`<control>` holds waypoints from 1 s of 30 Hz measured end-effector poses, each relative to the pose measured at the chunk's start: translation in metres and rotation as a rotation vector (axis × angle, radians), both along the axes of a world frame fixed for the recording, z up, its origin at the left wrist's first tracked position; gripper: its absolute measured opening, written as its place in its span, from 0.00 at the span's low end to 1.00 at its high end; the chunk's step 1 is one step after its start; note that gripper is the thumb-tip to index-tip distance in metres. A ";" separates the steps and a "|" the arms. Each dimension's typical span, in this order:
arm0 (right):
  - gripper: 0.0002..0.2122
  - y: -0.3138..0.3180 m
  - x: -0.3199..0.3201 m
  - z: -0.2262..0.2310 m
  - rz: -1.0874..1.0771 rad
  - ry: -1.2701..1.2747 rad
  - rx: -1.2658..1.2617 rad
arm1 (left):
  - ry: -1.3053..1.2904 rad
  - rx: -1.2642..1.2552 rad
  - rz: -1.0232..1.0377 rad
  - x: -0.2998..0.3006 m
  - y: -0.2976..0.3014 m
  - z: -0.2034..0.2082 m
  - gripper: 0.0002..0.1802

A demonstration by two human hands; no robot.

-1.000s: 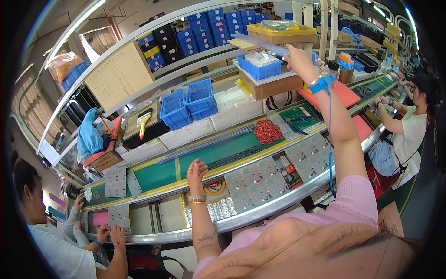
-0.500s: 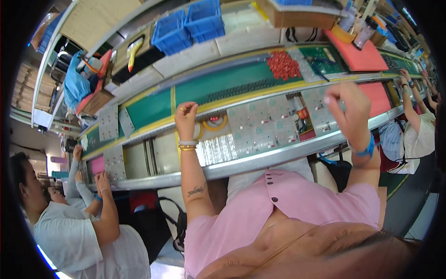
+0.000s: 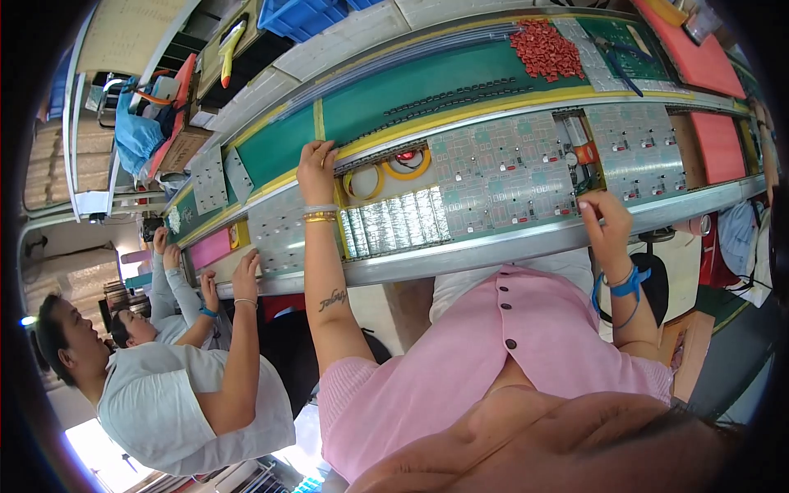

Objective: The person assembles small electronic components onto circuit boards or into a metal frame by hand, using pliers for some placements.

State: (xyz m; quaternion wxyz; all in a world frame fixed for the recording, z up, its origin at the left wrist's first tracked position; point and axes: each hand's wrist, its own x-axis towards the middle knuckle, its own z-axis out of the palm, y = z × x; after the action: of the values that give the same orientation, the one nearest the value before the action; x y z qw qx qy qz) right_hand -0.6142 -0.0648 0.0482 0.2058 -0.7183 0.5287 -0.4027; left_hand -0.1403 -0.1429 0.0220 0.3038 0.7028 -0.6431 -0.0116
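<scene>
Right hand (image 3: pixel 606 223) sits curled at the near rail of the workbench (image 3: pixel 509 246), fingertips on the front edge of the circuit board panel (image 3: pixel 501 168); grip unclear. Panel's long axis runs along the bench. Left hand (image 3: pixel 316 168) rests loosely open, farther left, at the green conveyor belt (image 3: pixel 411 90) edge.

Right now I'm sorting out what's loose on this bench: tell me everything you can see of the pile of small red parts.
The pile of small red parts lies loose at the far side of the line, on the pale mat by the green conveyor belt. The pieces are many, small, blocky and bright red, seemingly plastic; finer detail is too small to tell. They form a flat, irregular heap rather than a stack, in no container. No hand touches them: both of the person's hands are nearer the near edge.
</scene>
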 end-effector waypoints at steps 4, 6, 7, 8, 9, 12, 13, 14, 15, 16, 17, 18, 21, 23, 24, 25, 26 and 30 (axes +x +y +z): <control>0.03 -0.022 -0.004 0.005 -0.029 0.114 -0.012 | -0.111 -0.054 -0.051 -0.001 -0.004 0.001 0.08; 0.03 -0.035 -0.004 0.006 -0.048 0.123 -0.025 | -0.125 -0.064 -0.093 -0.002 -0.009 0.004 0.07; 0.03 -0.042 -0.005 0.007 -0.067 0.130 -0.046 | -0.149 -0.069 -0.104 -0.003 -0.010 0.006 0.07; 0.03 -0.051 -0.005 0.005 -0.079 0.148 -0.042 | -0.172 -0.075 -0.116 -0.001 -0.011 0.008 0.07; 0.04 -0.059 -0.007 0.005 -0.098 0.170 -0.038 | -0.195 -0.055 -0.117 0.002 -0.011 0.009 0.06; 0.05 -0.091 -0.004 0.013 -0.110 0.220 -0.065 | -0.269 -0.034 -0.120 0.015 -0.004 0.008 0.05; 0.05 -0.104 -0.003 0.012 -0.114 0.250 -0.050 | -0.256 -0.035 -0.138 0.016 -0.003 0.008 0.05; 0.05 -0.122 -0.009 0.004 -0.104 0.297 -0.102 | -0.279 0.010 -0.142 0.010 -0.012 0.013 0.05; 0.05 -0.136 -0.010 -0.001 -0.081 0.353 -0.177 | -0.295 0.036 -0.129 0.009 -0.013 0.015 0.05; 0.05 -0.150 -0.009 -0.006 -0.087 0.353 -0.173 | -0.294 0.069 -0.123 0.008 -0.013 0.018 0.05; 0.05 -0.165 -0.006 -0.012 0.002 0.344 -0.283 | -0.298 0.074 -0.121 0.008 -0.011 0.019 0.05; 0.05 -0.177 -0.004 -0.018 0.094 0.333 -0.394 | -0.309 0.038 -0.145 0.008 -0.010 0.020 0.05; 0.06 -0.202 -0.003 -0.037 0.077 0.482 -0.294 | -0.271 -0.056 -0.205 -0.003 -0.002 0.032 0.05; 0.06 -0.205 0.004 -0.040 0.052 0.501 -0.307 | -0.214 -0.113 -0.244 -0.027 0.003 0.041 0.07; 0.06 -0.202 0.011 -0.032 0.052 0.514 -0.248 | -0.252 -0.136 -0.382 -0.041 0.011 0.047 0.08; 0.06 -0.200 0.013 -0.027 0.043 0.537 -0.187 | -0.280 -0.163 -0.530 -0.058 0.015 0.049 0.10; 0.06 -0.201 0.012 -0.027 0.031 0.501 -0.176 | -0.251 -0.146 -0.626 -0.075 0.017 0.049 0.11; 0.07 -0.199 0.011 -0.019 0.017 0.466 -0.130 | -0.255 -0.137 -0.849 -0.116 0.005 0.034 0.13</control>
State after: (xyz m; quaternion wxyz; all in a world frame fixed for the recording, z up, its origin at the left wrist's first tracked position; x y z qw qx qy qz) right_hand -0.6030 -0.2637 0.0293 0.0351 -0.8080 0.5286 -0.2577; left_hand -0.2560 -0.1376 0.0556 0.2362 0.3508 -0.9062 -0.0057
